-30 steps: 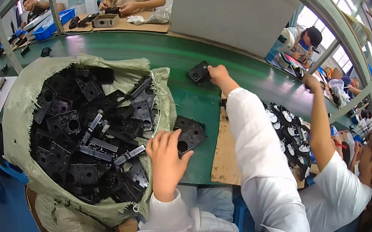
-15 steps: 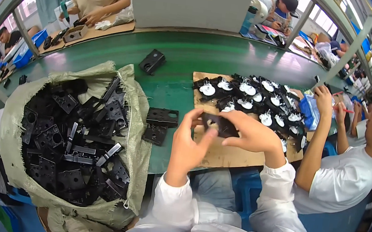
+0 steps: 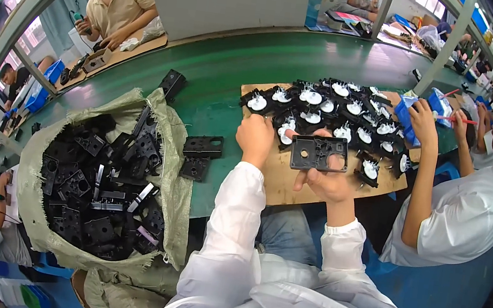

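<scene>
My right hand point(image 3: 333, 184) holds a black plastic housing point(image 3: 301, 161) above a brown board, its hollow ribbed side and round hole facing me. The thumb lies at its near edge and other fingers reach behind it. My left hand point(image 3: 255, 138) is off the housing, curled at the board's left edge. It is just nearer than a black assembly with a white disc point(image 3: 257, 102); its fingertips are hidden, so what they grip cannot be made out. Several similar black-and-white assemblies point(image 3: 354, 108) crowd the far part of the board point(image 3: 292, 188).
Left of me stands a green woven sack point(image 3: 178, 226) full of black housings point(image 3: 99, 230). Two black pieces point(image 3: 203, 146) lie between sack and board. Another housing point(image 3: 172, 85) rests on the green belt point(image 3: 228, 58). A co-worker point(image 3: 449, 199) sits close on the right, beside blue bins point(image 3: 405, 120).
My left hand has let go of the housing and moved toward the assemblies. My right hand has turned the housing and keeps it alone. The loose housing on the belt is farther left.
</scene>
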`<state>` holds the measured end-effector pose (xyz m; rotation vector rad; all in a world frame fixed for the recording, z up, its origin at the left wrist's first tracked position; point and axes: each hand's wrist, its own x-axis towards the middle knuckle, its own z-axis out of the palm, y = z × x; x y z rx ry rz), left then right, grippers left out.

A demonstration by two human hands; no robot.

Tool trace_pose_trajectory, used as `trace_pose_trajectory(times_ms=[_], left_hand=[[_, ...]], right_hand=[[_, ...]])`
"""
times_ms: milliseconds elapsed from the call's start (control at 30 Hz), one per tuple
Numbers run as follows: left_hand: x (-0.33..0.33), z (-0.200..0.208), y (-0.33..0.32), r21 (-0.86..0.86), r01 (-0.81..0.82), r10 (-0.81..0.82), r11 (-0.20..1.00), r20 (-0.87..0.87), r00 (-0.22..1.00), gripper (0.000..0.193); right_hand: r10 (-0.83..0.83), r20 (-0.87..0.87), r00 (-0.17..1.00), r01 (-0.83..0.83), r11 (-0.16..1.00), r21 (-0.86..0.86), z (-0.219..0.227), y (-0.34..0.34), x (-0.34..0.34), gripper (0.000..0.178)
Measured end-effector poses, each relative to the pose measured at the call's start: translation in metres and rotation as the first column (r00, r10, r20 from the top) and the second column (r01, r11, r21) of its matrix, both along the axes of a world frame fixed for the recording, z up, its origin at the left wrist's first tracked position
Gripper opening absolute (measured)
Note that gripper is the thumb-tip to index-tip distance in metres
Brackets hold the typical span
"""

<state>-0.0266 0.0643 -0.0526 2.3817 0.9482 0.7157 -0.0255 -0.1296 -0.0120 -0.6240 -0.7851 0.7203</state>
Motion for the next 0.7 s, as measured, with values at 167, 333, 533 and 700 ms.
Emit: trace_pose_trajectory(times_ms=[167, 333, 533, 700], left_hand=[[0.002, -0.005, 0.004, 0.092, -0.108, 0.099, 0.990, 0.090, 0.991, 0.023], [-0.013, 0.005, 0.021, 0.296, -0.219, 0.154, 0.930, 0.228, 0.961, 0.015], [-0.067, 0.037, 0.022, 0.606, -0.283, -0.066, 0.743, 0.487, 0.871, 0.009], [-0.111, 0.041, -0.006, -0.183, 0.055, 0.145, 0.982, 0.899, 0.413, 0.016]], right_hand=[[-0.056, 0.081, 0.995, 0.060, 0.997, -0.042, 0.000, -0.009, -0.002, 0.080], [0.004, -0.013, 1.000, -0.003, 0.999, 0.052, -0.001, -0.012, -0.009, 0.074], [0.166, -0.309, 0.936, -0.080, 0.958, 0.275, -0.008, -0.013, -0.009, 0.064], [-0.100, -0.174, 0.980, 0.114, 0.991, 0.070, -0.011, 0.012, -0.022, 0.053]])
